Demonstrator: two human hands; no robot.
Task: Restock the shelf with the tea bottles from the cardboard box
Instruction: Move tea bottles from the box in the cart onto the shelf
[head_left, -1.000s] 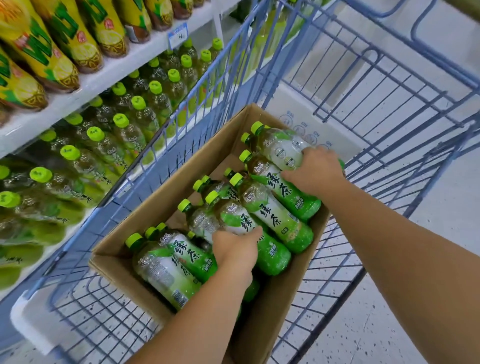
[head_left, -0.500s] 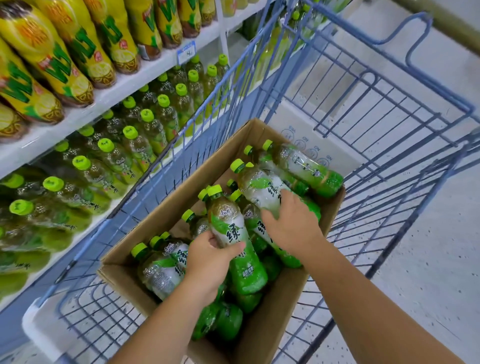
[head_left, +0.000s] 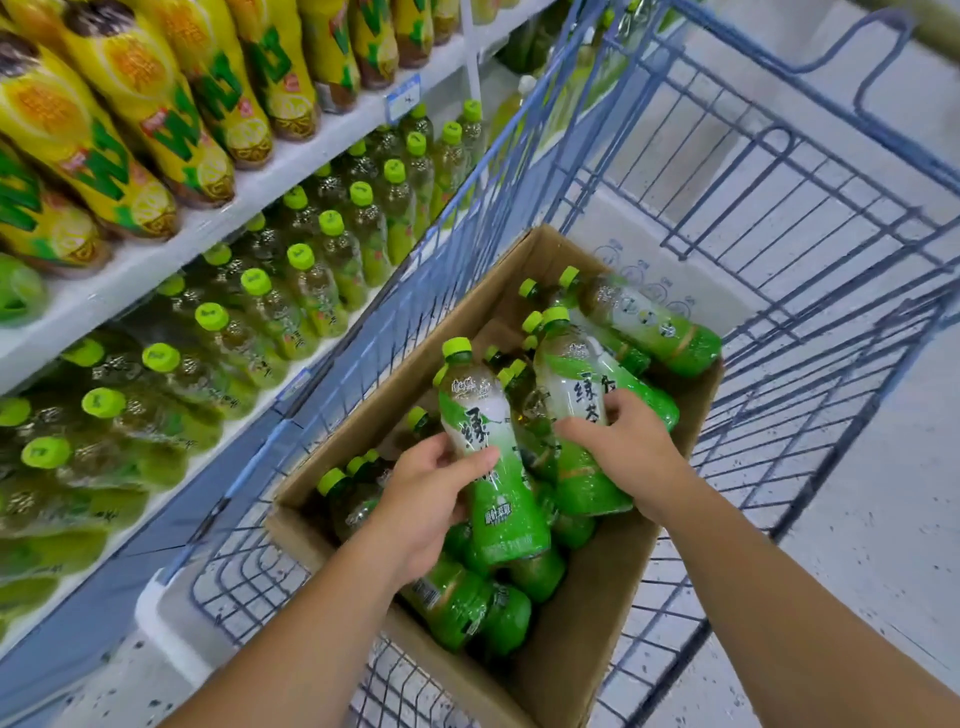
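An open cardboard box (head_left: 582, 644) sits in a blue wire cart and holds several green tea bottles with lime caps. My left hand (head_left: 421, 499) grips one green tea bottle (head_left: 488, 447) round its middle, lifted above the others with its cap pointing up and away. My right hand (head_left: 623, 447) grips a second tea bottle (head_left: 576, 395) just to the right, also raised over the box. At the left, the lower shelf (head_left: 119, 301) carries rows of the same green-capped bottles (head_left: 311, 280).
The blue wire cart (head_left: 779, 218) surrounds the box, and its left wall stands between the box and the shelf. Yellow lemon tea bottles (head_left: 145, 93) fill the upper shelf. A white carton (head_left: 649, 270) lies behind the box. Pale floor lies at the right.
Both hands have closed on a bottle each and lifted them out of the pile in the box. The view has shifted closer to the shelf.
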